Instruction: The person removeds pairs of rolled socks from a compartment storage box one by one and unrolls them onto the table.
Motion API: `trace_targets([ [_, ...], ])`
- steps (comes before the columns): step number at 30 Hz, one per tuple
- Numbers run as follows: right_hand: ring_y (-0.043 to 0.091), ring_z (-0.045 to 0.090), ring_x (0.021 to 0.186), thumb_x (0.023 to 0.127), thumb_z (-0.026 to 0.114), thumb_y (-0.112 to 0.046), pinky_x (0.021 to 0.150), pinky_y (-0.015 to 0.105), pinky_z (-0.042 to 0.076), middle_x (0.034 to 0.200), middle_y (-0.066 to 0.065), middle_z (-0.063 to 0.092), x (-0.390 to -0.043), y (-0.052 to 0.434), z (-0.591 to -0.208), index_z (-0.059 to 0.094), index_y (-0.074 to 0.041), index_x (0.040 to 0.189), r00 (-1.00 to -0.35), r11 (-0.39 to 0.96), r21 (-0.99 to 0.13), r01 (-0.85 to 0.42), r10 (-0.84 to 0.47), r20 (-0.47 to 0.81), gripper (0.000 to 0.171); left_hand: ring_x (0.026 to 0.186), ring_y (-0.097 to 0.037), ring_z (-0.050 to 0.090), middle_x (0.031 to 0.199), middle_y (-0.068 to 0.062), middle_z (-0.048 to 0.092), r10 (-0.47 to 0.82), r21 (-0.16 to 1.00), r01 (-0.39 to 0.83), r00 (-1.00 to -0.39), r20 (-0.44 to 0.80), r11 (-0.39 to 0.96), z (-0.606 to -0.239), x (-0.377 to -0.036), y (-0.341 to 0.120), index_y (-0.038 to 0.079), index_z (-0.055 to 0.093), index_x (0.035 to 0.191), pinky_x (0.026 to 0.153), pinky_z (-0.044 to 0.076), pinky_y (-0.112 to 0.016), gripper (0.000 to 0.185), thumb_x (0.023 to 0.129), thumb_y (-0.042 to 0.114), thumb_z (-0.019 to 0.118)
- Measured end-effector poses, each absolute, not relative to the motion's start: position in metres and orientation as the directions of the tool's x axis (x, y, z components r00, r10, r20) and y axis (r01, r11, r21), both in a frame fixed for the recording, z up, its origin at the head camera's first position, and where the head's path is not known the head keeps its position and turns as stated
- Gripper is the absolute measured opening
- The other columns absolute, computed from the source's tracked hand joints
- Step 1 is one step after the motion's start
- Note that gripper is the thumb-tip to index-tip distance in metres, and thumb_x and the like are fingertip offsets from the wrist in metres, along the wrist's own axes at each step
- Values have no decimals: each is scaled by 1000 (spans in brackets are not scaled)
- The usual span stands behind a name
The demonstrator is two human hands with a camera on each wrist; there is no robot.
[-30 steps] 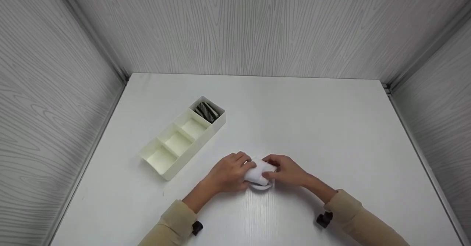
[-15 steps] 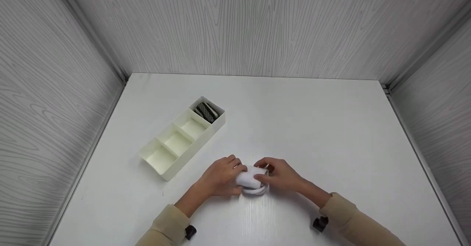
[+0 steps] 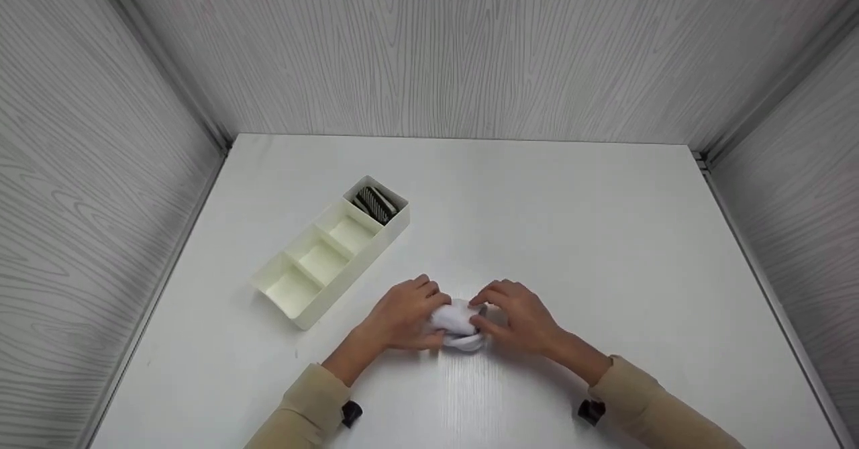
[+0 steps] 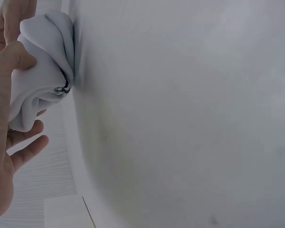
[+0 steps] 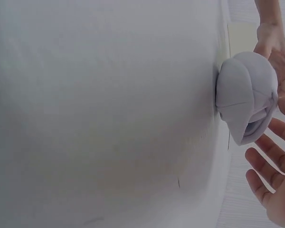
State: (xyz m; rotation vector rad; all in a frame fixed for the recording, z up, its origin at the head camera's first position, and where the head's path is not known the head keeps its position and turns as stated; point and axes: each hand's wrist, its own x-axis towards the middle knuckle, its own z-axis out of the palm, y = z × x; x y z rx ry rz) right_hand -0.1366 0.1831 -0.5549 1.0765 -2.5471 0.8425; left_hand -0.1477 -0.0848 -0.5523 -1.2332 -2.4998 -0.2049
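On the white tabletop, in front of the person, sits a white folded cloth bundle (image 3: 455, 318), rolled thick with a tucked fold. My left hand (image 3: 404, 316) grips its left side; in the left wrist view the thumb presses into the bundle (image 4: 42, 61), and two fingers stretch away below it. From the right, my right hand (image 3: 520, 318) pinches the edge with thumb and index finger. The right wrist view shows an opening in the roll of the bundle (image 5: 244, 95) facing that hand, whose other fingers are spread apart. A small dark bit shows in the fold in the left wrist view.
To the left of the hands lies a long cream organizer box (image 3: 352, 263) set at an angle, split into several compartments. Its far compartment holds a folded black-and-white striped cloth (image 3: 376, 204). Grey wood-grain panels (image 3: 436, 53) wall in the table at the back and both sides.
The bundle has shifted a little to the left with both hands. Since half a second ago, the right hand's fingers have drawn slightly back and re-placed themselves at the bundle's right edge.
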Motion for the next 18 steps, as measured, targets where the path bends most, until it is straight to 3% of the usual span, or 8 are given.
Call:
trace_targets([
  [8,14,66,89,86,87,-38,75,31,53,105,-2,73,-137,188,-559,75,-17,107,-582,542,-250,-802,-616,530,32,88,-16,62,95,1,72,735,25,783,-593,328,621,-551,-154,-83,19,74,107,74,53,-28,43,79,51,75],
  [18,13,66,90,81,90,-42,74,29,54,107,-3,74,-139,188,-554,75,-17,111,-562,542,-213,-813,-633,532,42,87,-19,62,95,-1,71,729,79,777,-617,296,625,-552,-163,-81,18,74,106,72,54,-31,39,83,49,70],
])
